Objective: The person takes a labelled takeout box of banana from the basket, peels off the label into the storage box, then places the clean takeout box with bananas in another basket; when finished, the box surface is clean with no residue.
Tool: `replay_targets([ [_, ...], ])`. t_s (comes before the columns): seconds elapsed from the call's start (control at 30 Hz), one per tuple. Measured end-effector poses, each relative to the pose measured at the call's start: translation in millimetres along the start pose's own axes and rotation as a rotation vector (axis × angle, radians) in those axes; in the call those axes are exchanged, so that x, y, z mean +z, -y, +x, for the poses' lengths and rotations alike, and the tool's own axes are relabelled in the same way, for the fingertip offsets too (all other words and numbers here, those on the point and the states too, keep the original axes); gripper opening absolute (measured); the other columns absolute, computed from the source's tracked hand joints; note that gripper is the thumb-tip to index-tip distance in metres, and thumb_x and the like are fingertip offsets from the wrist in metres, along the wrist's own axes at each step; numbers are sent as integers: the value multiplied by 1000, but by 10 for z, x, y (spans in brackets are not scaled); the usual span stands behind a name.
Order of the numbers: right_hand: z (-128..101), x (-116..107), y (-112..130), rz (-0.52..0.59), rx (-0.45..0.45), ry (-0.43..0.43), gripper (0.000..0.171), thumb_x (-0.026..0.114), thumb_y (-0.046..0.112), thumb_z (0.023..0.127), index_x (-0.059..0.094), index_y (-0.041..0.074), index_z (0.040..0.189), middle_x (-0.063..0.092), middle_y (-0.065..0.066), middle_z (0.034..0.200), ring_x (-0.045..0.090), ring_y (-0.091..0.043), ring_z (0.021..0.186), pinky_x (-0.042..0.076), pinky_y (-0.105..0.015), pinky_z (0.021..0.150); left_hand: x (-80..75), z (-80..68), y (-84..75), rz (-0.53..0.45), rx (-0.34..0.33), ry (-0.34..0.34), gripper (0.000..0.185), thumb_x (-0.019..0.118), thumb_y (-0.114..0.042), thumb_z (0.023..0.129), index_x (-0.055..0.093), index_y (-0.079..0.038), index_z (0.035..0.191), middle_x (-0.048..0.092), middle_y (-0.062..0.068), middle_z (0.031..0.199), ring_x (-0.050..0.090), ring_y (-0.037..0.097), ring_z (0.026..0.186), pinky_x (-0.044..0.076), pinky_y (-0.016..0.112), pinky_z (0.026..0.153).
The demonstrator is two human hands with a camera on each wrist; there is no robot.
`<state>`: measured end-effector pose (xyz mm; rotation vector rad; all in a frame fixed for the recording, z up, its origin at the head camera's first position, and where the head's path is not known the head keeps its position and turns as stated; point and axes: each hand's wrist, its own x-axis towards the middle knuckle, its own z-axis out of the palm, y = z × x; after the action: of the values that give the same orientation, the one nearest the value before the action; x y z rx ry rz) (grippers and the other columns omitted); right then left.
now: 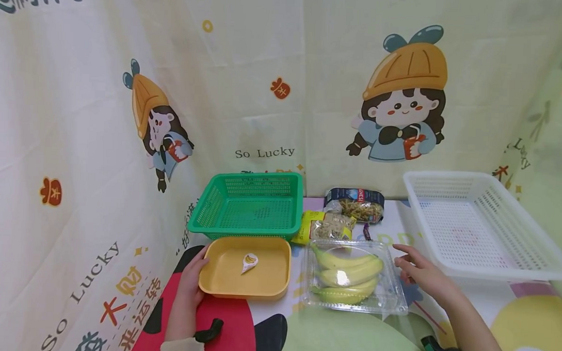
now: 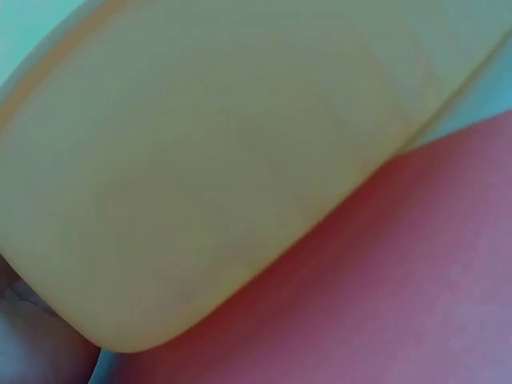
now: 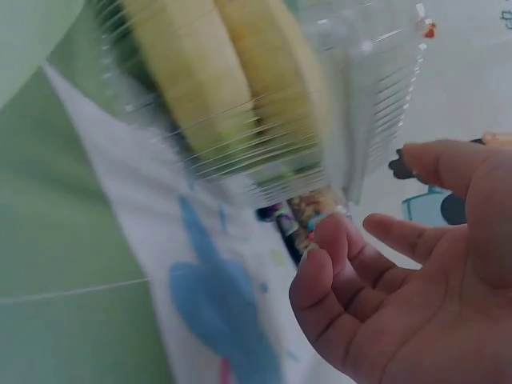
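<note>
At the left end of a yellow tray point(image 1: 277, 291), my left hand point(image 1: 192, 281) grips its side with the fingers at the rim. A small white wrapper point(image 1: 249, 263) with a banana picture lies in the tray. The tray's smooth wall point(image 2: 240, 176) fills most of the left wrist view, where a bit of hand shows at the lower left. My right hand point(image 1: 417, 270) hovers just right of a clear plastic clamshell box point(image 1: 390, 298) holding several bananas point(image 1: 347, 276). In the right wrist view its index finger and thumb extend, the other fingers loosely bent, holding nothing.
Behind the tray stands a green basket point(image 1: 246, 231). A white basket point(image 1: 491, 270) is at the right. Between them lie a yellow bag point(image 1: 327, 229), a dark pasta bag point(image 1: 354, 205) and a small purple item point(image 1: 367, 231). A printed curtain point(image 1: 321, 94) hangs behind.
</note>
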<state>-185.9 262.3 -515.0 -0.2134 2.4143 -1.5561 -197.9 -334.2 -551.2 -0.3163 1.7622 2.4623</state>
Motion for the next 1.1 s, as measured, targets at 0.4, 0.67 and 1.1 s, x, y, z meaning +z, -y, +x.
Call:
replay_targets([
  [0.4,-18,90,-241,142,-29,45,64,42,32,107,11,13,159,44,-7,86,48,-13,66,49,-33,59,-23,21,-20,34,-15,-20,48,32,-26,108,30,-24,156,30,0,160,32,23,145,44,23,108],
  [0.67,2,162,-228,173,-66,117,68,42,24,107,0,11,159,41,-1,80,43,-15,64,42,-34,56,106,-311,-202,584,233,-399,55,33,-51,104,43,-23,150,44,4,155,34,28,147,32,49,119],
  [1.1,-6,178,-253,264,-120,140,66,37,20,108,-4,7,158,41,3,78,40,-17,64,41,-35,57,1550,-635,21,576,457,-88,28,49,-24,104,68,-21,124,67,-2,127,59,12,117,45,14,98],
])
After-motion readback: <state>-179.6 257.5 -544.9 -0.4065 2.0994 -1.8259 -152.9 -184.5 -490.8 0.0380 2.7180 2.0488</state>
